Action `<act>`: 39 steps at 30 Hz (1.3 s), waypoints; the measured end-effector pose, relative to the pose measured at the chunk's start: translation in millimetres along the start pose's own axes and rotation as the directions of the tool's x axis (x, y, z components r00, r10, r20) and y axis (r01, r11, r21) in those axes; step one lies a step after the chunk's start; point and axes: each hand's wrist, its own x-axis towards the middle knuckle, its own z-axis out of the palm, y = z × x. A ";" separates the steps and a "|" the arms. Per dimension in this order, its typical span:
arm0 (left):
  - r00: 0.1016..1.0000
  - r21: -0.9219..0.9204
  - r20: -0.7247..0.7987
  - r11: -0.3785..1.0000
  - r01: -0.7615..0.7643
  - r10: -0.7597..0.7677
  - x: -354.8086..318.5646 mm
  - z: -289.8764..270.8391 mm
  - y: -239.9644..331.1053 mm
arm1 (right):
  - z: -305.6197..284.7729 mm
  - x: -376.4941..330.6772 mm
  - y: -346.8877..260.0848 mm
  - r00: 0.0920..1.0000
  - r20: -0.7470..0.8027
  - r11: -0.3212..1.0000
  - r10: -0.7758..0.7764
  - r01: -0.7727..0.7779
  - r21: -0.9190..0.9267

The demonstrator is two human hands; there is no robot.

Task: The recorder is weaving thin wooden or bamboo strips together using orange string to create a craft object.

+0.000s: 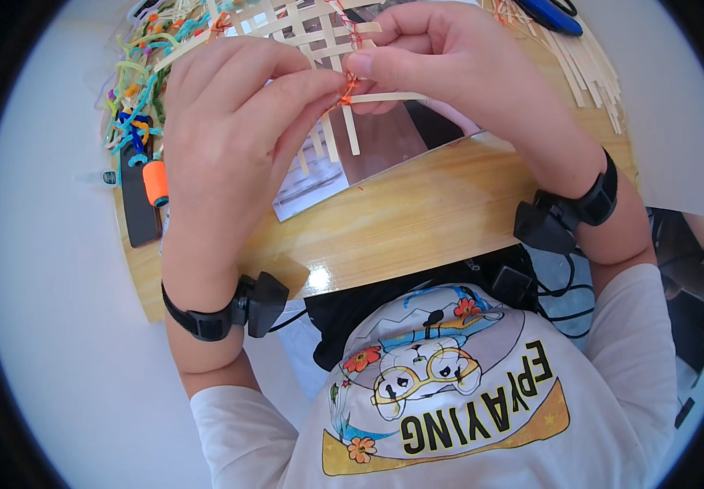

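An open lattice of pale, flat woven strips (329,37) lies at the far side of the table in front of me. Orange thread (347,100) is wound around a strip crossing at its near right corner. My left hand (230,122) is closed, thumb and forefinger pinching at this thread. From the other side my right hand (442,53) grips the corner of the lattice, its thumb pressed beside the thread and its fingers partly behind the strips. Fingertips cover the exact winding. More red-orange thread runs along the lattice's right edge.
Beneath the lattice lies a glossy printed sheet (380,151). Colourful fuzzy strands (136,98), an orange thread spool (155,183) and a dark flat slab (138,218) sit at the left. Blue-handled scissors (552,15) and loose strips (584,69) lie at the far right.
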 end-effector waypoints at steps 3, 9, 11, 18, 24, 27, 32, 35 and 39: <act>1.000 -0.007 -0.008 1.000 -0.003 0.003 -0.5 1.0 0.1 | -0.3 0.6 -1.4 0.998 0.055 1.000 -0.022 0.023 -0.021; 1.000 -0.037 0.000 0.999 0.023 -0.023 0.5 2.8 3.1 | 3.3 3.1 4.3 0.998 -0.003 0.994 0.056 -0.057 -0.089; 0.999 -0.042 -0.002 0.999 0.032 -0.032 0.9 2.7 4.9 | 2.4 1.1 5.3 0.999 0.032 1.000 -0.012 0.012 0.017; 0.923 -0.555 0.048 0.758 0.343 -0.382 -6.7 -0.8 5.0 | 2.4 8.7 14.4 0.999 0.025 0.997 -0.028 0.025 0.078; 0.812 -0.909 0.167 0.231 0.346 -0.559 -3.7 -9.2 7.3 | 2.6 14.0 15.4 0.999 -0.035 0.999 0.013 -0.015 -0.049; 0.805 -0.921 0.133 0.228 0.315 -0.578 -5.8 -10.6 0.6 | 1.1 13.8 2.3 0.992 -0.111 0.998 0.066 -0.066 0.001; 0.776 -0.923 0.099 0.235 0.306 -0.623 -3.5 -10.5 2.3 | -1.8 10.9 -3.7 0.962 -0.115 0.933 0.248 -0.269 -0.237; 0.797 -0.939 0.080 0.224 0.262 -0.598 -4.9 -11.5 -0.2 | -8.1 6.4 -6.5 0.982 0.001 0.949 0.190 -0.183 -0.258; 0.813 -0.948 0.074 0.212 0.237 -0.577 -9.8 -6.8 -2.0 | -4.5 1.1 -8.4 0.994 -0.107 0.787 0.002 -0.067 -0.614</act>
